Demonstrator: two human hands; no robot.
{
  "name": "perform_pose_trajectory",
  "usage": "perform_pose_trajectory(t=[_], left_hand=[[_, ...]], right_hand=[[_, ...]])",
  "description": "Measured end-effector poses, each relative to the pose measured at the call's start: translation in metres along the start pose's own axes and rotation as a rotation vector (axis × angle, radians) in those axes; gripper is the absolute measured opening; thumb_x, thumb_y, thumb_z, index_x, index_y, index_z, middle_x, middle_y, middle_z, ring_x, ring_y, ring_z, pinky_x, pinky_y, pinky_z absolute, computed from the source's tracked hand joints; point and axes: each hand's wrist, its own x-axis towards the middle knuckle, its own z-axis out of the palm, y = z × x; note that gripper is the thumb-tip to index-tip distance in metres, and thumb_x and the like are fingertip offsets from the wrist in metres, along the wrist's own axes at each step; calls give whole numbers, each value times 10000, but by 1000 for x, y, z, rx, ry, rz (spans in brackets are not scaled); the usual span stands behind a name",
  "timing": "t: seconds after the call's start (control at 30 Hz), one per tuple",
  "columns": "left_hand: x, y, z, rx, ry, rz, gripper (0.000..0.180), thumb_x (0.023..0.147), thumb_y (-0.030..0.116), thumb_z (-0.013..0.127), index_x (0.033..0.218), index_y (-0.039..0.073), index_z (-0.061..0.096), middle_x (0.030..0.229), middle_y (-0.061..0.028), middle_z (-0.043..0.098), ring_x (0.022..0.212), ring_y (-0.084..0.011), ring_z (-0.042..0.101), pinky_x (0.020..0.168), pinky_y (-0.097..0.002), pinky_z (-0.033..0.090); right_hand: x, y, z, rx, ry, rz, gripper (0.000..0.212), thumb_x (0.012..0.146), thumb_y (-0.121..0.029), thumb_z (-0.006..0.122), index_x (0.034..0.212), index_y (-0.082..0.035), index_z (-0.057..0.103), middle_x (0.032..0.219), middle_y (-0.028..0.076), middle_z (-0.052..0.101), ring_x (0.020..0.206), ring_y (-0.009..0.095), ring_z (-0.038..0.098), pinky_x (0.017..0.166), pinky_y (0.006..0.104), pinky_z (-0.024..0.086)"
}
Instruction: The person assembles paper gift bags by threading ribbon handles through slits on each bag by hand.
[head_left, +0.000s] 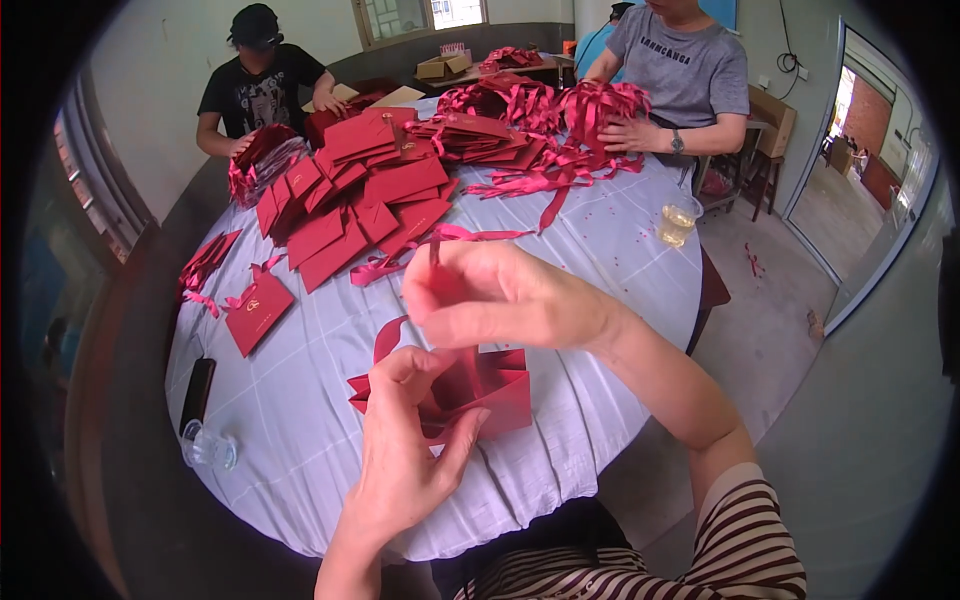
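Observation:
Close in front of me at the table's near side is a red paper gift bag [507, 402], its mouth gaping upward and its side folds showing. My left hand [400, 450] grips the bag's near left part, thumb over the front rim and fingers curled at the left. A dark red ribbon [388, 338] loops up from the bag's left side. Above the mouth, my right hand [505, 298] is closed in a pinch on the ribbon, which also runs down into the bag; its fingertips partly hide the hold.
Flat red bags [350, 215] lie heaped beyond my hands, with ribboned bundles [510, 105] behind. A single bag [260, 312], a phone [198, 395] and a plastic cup [210, 445] are at left. Another cup [677, 222] holds yellowish liquid. Two people handle bags across the table.

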Motion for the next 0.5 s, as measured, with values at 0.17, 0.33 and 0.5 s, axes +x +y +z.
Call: perform_pose_trajectory(t=[0.17, 0.33, 0.5], left_hand=[[0, 2, -2, 16, -14, 3, 577, 757, -36, 717, 1146, 12, 294, 1071, -144, 553, 675, -117, 531, 649, -232, 462], [-2, -2, -2, 65, -19, 65, 578, 762, -27, 721, 1146, 13, 291, 1076, -157, 570, 695, -125, 542, 660, -236, 467], [-2, -6, 1, 76, -19, 66, 588, 763, -22, 724, 1159, 14, 291, 1093, -174, 573, 716, -131, 544, 668, -245, 471]], right_hand=[[3, 6, -6, -124, -16, 38, 217, 931, -79, 529, 1112, 2, 615, 1085, 41, 604, 959, 104, 565, 834, 239, 470], [9, 19, -9, -230, 185, -99, 183, 899, -65, 585, 1045, 6, 670, 1020, 55, 654, 935, 133, 606, 832, 267, 488], [12, 36, -12, -120, 309, 156, 248, 924, -160, 594, 1097, 14, 624, 993, 69, 653, 906, 125, 612, 802, 255, 489]])
